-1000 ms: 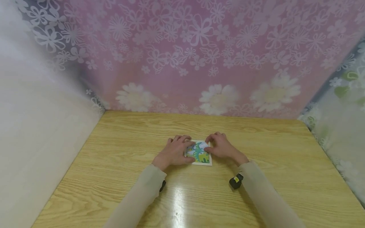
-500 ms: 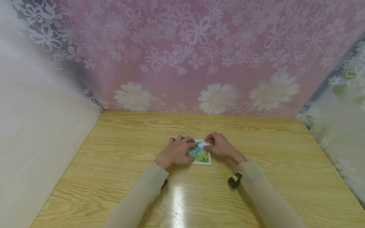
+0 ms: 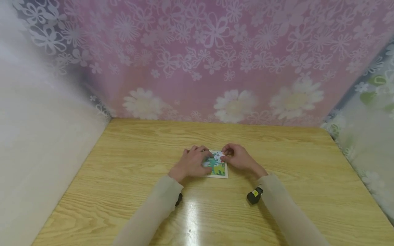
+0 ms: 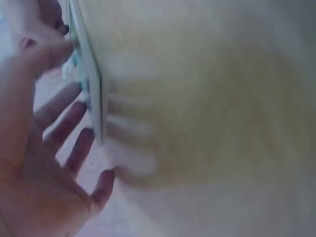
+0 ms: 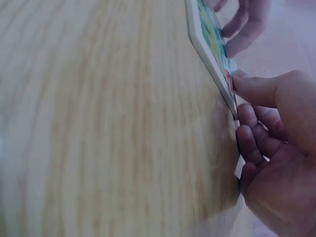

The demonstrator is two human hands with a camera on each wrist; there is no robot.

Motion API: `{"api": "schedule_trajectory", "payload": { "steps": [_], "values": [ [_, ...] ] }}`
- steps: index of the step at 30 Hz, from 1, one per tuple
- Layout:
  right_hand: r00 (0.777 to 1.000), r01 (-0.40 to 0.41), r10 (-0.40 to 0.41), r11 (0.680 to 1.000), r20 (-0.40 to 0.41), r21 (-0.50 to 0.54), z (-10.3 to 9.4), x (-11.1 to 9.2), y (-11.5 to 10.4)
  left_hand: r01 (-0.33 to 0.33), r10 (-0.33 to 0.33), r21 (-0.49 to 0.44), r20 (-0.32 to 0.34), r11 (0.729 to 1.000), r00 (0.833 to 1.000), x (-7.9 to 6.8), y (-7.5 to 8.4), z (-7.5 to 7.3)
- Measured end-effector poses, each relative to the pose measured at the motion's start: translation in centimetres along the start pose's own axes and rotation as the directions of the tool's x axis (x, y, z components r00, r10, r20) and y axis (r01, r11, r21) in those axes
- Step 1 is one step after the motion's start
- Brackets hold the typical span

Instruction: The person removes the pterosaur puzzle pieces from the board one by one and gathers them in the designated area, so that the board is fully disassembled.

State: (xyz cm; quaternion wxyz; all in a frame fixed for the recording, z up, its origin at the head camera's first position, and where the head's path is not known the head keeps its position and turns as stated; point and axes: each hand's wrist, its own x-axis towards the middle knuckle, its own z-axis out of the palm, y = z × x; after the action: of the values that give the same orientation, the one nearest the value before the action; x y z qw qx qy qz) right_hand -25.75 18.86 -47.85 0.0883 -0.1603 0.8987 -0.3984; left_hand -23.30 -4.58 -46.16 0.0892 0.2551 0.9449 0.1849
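Note:
A small square jigsaw puzzle [image 3: 219,169] with a white border lies on the table, its picture a green dinosaur with yellow-green ground. My left hand [image 3: 192,162] rests over its left side, thumb and fingers spread and only slightly bent, covering part of the picture. In the left wrist view the thumb [image 4: 61,52] touches the picture side near the board's edge. At the top right corner my right hand [image 3: 239,157] pinches a pale puzzle piece [image 3: 218,157] between thumb and forefinger. In the right wrist view the other right fingers [image 5: 249,140] are curled beside the board.
The wood-grain table [image 3: 129,177] spreads around the puzzle. A pink flowered curtain [image 3: 184,85] stands behind it, with pale sheets at the left and right sides. Black wrist cameras [image 3: 254,195] sit below the sleeves. Light glares on the front of the table.
The left hand has shifted slightly right over the puzzle. At the top right, the pale piece by the right thumb now looks tilted, with a red bit showing. The right hand has barely moved.

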Motion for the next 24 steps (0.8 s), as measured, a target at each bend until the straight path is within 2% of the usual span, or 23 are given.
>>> {"api": "schedule_trajectory", "payload": {
  "steps": [5,12,18,24],
  "values": [
    [1.0,-0.002,0.003,0.997,-0.006,0.079,-0.2,-0.1,0.7,0.08,-0.091,-0.112,-0.092,0.99,0.992,0.8,0.3,1.1],
    [1.0,-0.024,0.026,0.993,-0.015,0.115,-0.3,-0.2,0.3,0.14,-0.154,-0.13,-0.11,0.982,0.982,1.3,1.0,1.3],
    [0.998,-0.014,0.02,0.995,-0.061,0.101,-0.8,-0.1,0.1,0.135,-0.149,-0.13,-0.104,0.982,0.983,1.2,1.0,1.0],
    [0.991,-0.033,0.041,0.997,-0.124,0.063,-2.2,-0.8,1.1,0.071,-0.078,-0.132,-0.049,0.989,0.996,0.8,0.2,0.8]
  ]
}}
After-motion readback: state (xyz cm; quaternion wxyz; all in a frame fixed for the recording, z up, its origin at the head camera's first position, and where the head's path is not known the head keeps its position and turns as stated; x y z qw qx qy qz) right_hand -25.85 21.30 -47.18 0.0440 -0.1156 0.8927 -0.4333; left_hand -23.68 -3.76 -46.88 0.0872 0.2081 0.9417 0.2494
